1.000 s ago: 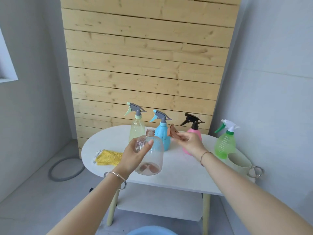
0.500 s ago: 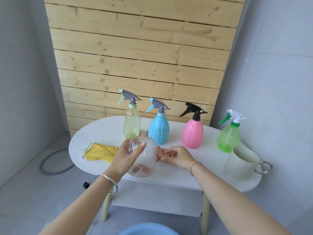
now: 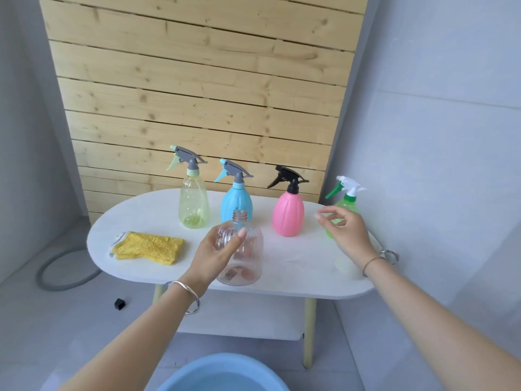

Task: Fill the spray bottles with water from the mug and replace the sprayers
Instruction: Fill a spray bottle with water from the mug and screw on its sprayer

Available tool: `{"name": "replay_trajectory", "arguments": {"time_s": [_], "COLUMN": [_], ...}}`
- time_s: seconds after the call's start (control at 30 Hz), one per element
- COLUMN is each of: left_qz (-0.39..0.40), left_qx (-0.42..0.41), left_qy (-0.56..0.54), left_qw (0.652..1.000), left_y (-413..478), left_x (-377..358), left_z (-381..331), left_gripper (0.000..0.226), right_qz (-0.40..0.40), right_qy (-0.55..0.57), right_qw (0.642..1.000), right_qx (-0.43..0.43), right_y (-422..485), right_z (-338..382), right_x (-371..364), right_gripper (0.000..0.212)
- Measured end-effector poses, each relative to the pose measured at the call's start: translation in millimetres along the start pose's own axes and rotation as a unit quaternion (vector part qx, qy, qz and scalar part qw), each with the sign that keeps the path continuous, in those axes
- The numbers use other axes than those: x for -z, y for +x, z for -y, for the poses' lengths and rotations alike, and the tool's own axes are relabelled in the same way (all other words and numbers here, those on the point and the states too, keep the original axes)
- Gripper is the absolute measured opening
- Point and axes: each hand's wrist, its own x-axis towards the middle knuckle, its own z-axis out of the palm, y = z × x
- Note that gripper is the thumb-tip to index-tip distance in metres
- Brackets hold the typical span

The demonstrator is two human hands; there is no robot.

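A pale wooden slat wall stands between grey walls, behind a white oval worktop. From above the person's shoulders, both bare forearms reach in.

Four spray bottles with sprayers fitted stand upright in a row along the far side:
- a translucent yellow bottle at 11 o'clock
- a blue bottle at 12
- a pink bottle at 1
- a green bottle at 2, partly behind the right hand

At 6 o'clock, near the front edge, the left hand grips a clear pinkish bottle. The fingers are curled round its ribbed shoulder and the thumb lies across the front. The bottle is upright, its threaded neck bare and uncapped. Whether its base touches the worktop cannot be told.

The right hand hangs in the air at 3 o'clock with its fingers loosely bent and apart, holding nothing. Under that wrist, at 4 o'clock, sits the cream mug, mostly hidden.

A folded yellow cloth lies at 9 o'clock. A blue basin sits on the floor below the front edge, and a grey hose curls on the floor to the left.
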Motion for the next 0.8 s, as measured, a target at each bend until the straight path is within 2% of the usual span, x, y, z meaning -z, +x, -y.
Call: {"name": "replay_trajectory", "arguments": {"time_s": [0.1, 0.2, 0.27, 0.3, 0.37, 0.4, 0.47, 0.53, 0.6, 0.67, 0.73, 0.8], "left_qz": [0.015, 0.025, 0.035, 0.038, 0.042, 0.044, 0.048, 0.051, 0.045, 0.048, 0.051, 0.049], "left_qx": [0.003, 0.004, 0.008, 0.005, 0.003, 0.000, -0.002, 0.001, 0.002, -0.001, 0.002, 0.007], "left_qy": [0.007, 0.024, 0.030, 0.034, 0.033, 0.034, 0.038, 0.034, 0.038, 0.036, 0.034, 0.034], "left_qw": [1.000, 0.999, 0.999, 0.999, 0.999, 0.998, 0.998, 0.998, 0.998, 0.998, 0.998, 0.998], "left_y": [-4, -10, -16, -19, -24, -25, -29, -33, -38, -47, -54, -64], "left_x": [-25, -49, -63, -69, -80, -83, -87, -88, -87, -82, -76, -67], "left_z": [-5, -5, -6, -5, -3, -1, 1, 1, 2, 0, 2, 1], "left_gripper": [0.080, 0.098, 0.093, 0.082, 0.059, 0.055, 0.056, 0.053, 0.051, 0.057, 0.081, 0.094], "right_qz": [-0.065, -0.074, -0.058, -0.049, -0.041, -0.046, -0.069, -0.067, -0.051, -0.043, -0.055, -0.084], "right_qy": [-0.043, -0.105, -0.080, -0.046, 0.001, 0.001, -0.031, -0.064, -0.051, -0.006, 0.029, 0.057], "right_qw": [0.995, 0.978, 0.969, 0.967, 0.965, 0.965, 0.967, 0.965, 0.961, 0.957, 0.958, 0.956], "right_qx": [-0.055, -0.164, -0.227, -0.247, -0.261, -0.258, -0.244, -0.245, -0.267, -0.285, -0.281, -0.275], "right_y": [-4, -12, -20, -23, -30, -33, -37, -43, -54, -66, -78, -89], "right_z": [-23, -60, -77, -82, -84, -85, -91, -96, -97, -96, -91, -80], "right_x": [48, 80, 90, 92, 91, 91, 91, 92, 93, 94, 94, 95], "right_gripper": [0.020, 0.045, 0.054, 0.055, 0.049, 0.038, 0.027, 0.031, 0.033, 0.032, 0.034, 0.035]}}
